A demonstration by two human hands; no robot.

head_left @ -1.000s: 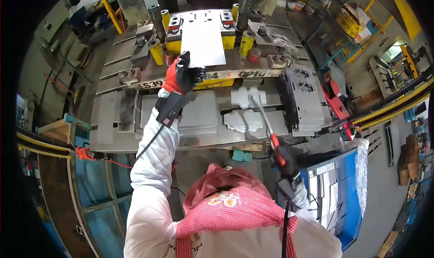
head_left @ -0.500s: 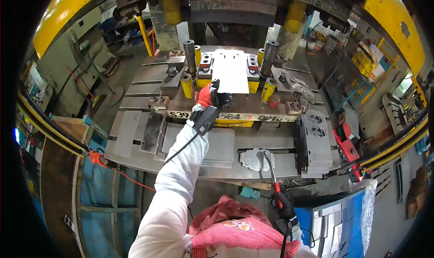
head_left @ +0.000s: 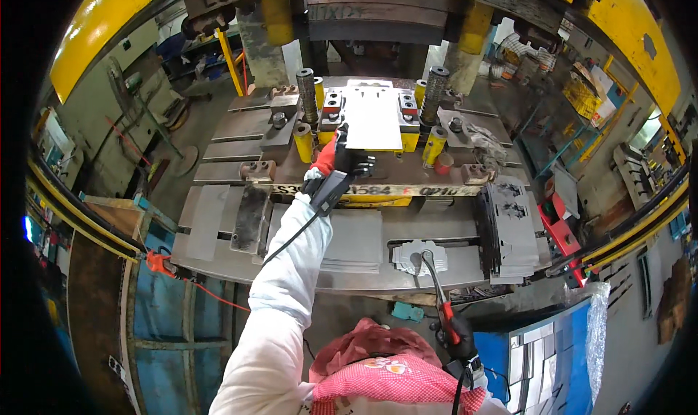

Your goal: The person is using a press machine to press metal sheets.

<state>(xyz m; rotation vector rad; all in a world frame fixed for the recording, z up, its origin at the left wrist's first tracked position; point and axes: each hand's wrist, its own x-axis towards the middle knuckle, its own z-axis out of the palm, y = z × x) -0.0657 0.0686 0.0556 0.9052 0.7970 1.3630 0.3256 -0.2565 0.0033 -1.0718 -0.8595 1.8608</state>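
A flat, bright sheet-metal blank (head_left: 373,120) lies on the die (head_left: 409,140) of a press, between its upright posts. At the blank's near left corner is my left hand (head_left: 350,159), in a black and red glove. Its thumb rests along the left edge and its fingers stretch out below the near edge, apart from each other. My black-gloved right hand (head_left: 458,335) is closed round the red grip of a long metal hand tool (head_left: 438,288). The tool's far end reaches a small stack of notched metal plates (head_left: 436,258); whether it touches them I cannot tell.
Larger flat sheets (head_left: 352,240) lie on the press bed left of the notched plates. A tall stack of cut plates (head_left: 512,229) stands at the right. Yellow cylinders (head_left: 434,146) and dark guide posts (head_left: 435,95) flank the die. The upper press block (head_left: 374,15) hangs above.
The left hand stays at the blank's corner, its fingers now more spread. The tool's tip has shifted slightly over the notched plates, and the whole view has moved a little.
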